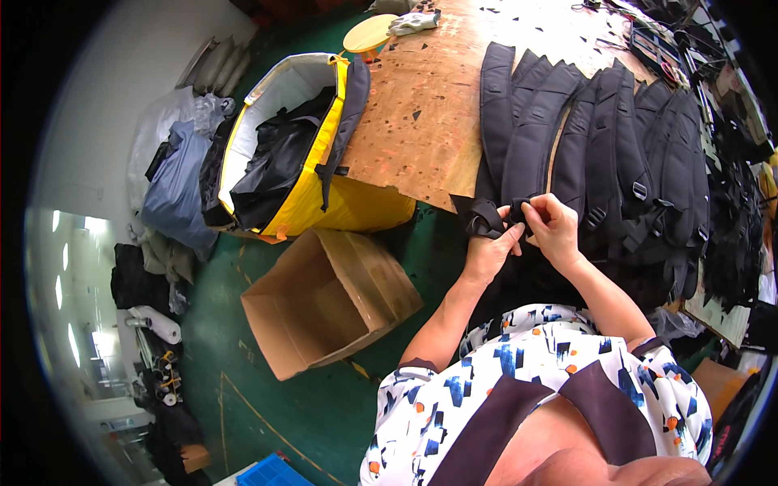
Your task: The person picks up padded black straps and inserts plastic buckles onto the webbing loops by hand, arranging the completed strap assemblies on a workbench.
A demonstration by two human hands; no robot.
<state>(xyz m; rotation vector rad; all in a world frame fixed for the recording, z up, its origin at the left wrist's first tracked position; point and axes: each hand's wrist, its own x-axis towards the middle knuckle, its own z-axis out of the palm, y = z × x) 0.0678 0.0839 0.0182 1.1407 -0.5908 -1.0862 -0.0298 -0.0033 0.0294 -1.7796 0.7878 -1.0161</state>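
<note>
At the near edge of the wooden table, both of my hands pinch a black webbing strap (pixel 485 217) at the lower end of a padded black shoulder strap (pixel 531 150). My left hand (pixel 493 249) is closed on the webbing from the left. From the right, my right hand (pixel 554 229) grips the same piece, thumb and fingertips pressed together. My fingers partly cover the small part between them, so its exact shape is hidden. Several more padded shoulder straps (pixel 604 142) lie side by side to the right, some with black buckles (pixel 639 191) at their lower ends.
A large yellow bag (pixel 328 212) with dark material inside stands left of the wooden table (pixel 421 121). Below it an open cardboard box (pixel 381 279) sits on the green floor (pixel 267 421). A round stool (pixel 369 34) and a glove (pixel 413 23) are at the far end.
</note>
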